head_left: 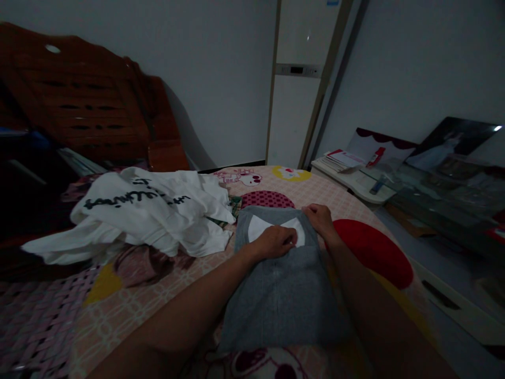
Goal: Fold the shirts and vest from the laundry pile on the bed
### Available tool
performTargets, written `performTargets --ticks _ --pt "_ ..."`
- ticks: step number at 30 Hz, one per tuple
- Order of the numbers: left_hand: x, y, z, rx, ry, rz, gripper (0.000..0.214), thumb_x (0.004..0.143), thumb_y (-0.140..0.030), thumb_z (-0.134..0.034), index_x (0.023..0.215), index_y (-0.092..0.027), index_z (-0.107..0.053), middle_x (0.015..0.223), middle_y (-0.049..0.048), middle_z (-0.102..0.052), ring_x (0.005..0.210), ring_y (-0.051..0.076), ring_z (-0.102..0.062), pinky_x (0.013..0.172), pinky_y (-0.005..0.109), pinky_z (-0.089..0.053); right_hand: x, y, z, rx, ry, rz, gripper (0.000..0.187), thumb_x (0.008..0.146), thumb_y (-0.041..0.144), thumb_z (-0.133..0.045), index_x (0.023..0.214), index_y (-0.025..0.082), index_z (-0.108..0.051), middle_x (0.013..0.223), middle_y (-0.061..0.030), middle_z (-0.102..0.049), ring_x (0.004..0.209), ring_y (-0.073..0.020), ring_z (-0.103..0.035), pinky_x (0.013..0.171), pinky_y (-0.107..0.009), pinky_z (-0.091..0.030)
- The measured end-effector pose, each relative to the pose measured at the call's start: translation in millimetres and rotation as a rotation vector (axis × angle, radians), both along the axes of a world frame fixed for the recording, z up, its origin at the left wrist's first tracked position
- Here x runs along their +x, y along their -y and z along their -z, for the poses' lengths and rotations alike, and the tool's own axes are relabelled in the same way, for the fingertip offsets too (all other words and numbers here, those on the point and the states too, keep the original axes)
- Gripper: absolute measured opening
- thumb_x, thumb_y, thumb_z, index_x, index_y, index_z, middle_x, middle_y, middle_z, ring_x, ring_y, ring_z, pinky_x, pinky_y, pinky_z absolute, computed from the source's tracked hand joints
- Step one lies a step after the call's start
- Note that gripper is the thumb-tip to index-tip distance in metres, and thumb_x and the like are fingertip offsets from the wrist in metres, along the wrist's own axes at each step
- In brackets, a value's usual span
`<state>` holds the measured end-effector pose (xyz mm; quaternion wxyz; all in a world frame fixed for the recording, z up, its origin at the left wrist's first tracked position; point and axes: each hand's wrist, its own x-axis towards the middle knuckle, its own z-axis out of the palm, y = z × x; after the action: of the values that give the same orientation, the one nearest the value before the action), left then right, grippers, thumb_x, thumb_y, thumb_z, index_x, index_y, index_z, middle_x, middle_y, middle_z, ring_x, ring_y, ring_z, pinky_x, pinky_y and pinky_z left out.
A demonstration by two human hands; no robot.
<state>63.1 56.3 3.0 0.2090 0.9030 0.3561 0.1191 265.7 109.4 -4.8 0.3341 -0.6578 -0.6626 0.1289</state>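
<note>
Touching grey garment (284, 295) near black-lettered shirt (165, 218)

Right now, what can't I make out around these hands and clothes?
All in the head view:
Part of the grey garment: covered by the left hand.
Lettering on the white garment: broken by folds.
Pink cloth: partly covered by the white garment.
Arms: cut off by the bottom edge.

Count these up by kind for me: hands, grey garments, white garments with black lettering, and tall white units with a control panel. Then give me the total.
Hands: 2, the left hand and the right hand
Grey garment: 1
White garment with black lettering: 1
Tall white unit with a control panel: 1
Total: 5
</note>
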Motion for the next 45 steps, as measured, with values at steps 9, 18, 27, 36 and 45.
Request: performTargets --ticks 9,18,27,36,45 --pt "-4.7 -1.2 1.6 0.048 0.048 0.003 0.024 0.082 -0.022 -0.059 0.105 -0.020 -0.063 0.104 0.0055 -0.065 0.090 0.018 -0.060 0.081 0.028 -0.044 -6.6 -3.8 6.5 0.034 0.028 -0.010 0.020 0.073 0.018 -0.054 0.081 0.017 -0.072 0.089 -0.0068 -0.072 0.085 -0.0202 -0.064 0.081 -0.029 -0.047" --pt "-29.1 -25.2 -11.7 -0.168 0.249 -0.078 0.020 0.084 -0.025 -0.062 0.100 -0.015 -0.068 0.092 0.0031 -0.070 0.082 0.014 -0.061 0.075 0.022 -0.045 -1.8 -4.7 12.2 0.105 0.101 -0.066 0.031 0.090 0.029 -0.047 0.105 0.016 -0.071 0.110 -0.0123 -0.069 0.105 -0.0220 -0.060 0.096 -0.033 -0.042" --pt "-113.1 -59.8 -24.2 0.049 -0.058 -0.773 0.021 0.082 -0.030 -0.064 0.096 -0.016 -0.069 0.096 0.0087 -0.071 0.096 0.022 -0.063 0.081 0.025 -0.045 11.0 -1.7 5.8 -0.059 0.068 -0.192 0.029 0.087 0.033 -0.055 0.106 0.016 -0.069 0.120 -0.0132 -0.065 0.115 -0.0227 -0.058 0.101 -0.036 -0.041" --pt "-106.4 -60.2 -13.0 -0.027 -0.034 -0.800 0.037 0.076 -0.029 -0.071 0.111 -0.018 -0.068 0.103 0.0071 -0.073 0.097 0.022 -0.067 0.081 0.025 -0.047 12.9 -8.1 16.9 0.019 -0.108 -0.210 0.022 0.065 0.029 -0.073 0.084 0.019 -0.067 0.102 -0.0073 -0.070 0.097 -0.0235 -0.063 0.090 -0.039 -0.047" --pt "-103.3 -66.8 2.2 -0.314 0.542 -0.830 0.030 0.071 -0.019 -0.071 0.101 -0.014 -0.068 0.077 0.0018 -0.070 0.071 0.016 -0.064 0.064 0.024 -0.047 7.3 -0.1 5.2 0.069 -0.366 -0.158 0.025 0.057 0.036 -0.075 0.071 0.019 -0.063 0.060 0.0026 -0.061 0.058 -0.0150 -0.054 0.059 -0.028 -0.044"
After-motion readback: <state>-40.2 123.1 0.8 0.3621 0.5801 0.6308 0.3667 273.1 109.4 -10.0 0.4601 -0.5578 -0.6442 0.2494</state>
